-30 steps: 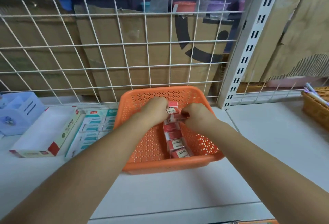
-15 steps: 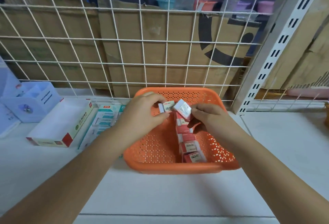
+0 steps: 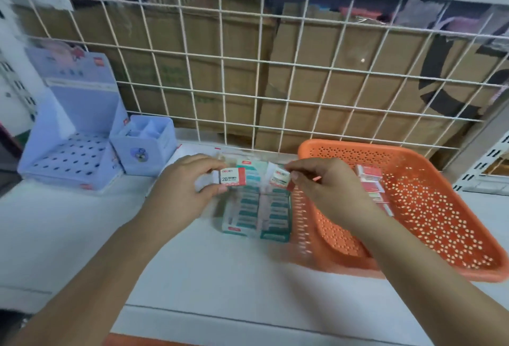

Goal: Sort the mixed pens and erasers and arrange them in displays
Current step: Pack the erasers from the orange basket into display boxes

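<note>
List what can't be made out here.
Head view throughout.
- Label on the eraser in the right hand: blurred, partly under fingers.
- Count of red erasers in the orange basket: blurred together.
- Print on the teal eraser box: motion blur.
- Contents of the small blue holder: blurred.

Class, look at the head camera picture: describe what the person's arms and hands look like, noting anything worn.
The left hand and right hand are bare: no gloves, and no rings on the fingers that show. The left forearm and right forearm are uncovered down to the frame's edge, so no sleeve appears. No watch or bracelet at either wrist.
</note>
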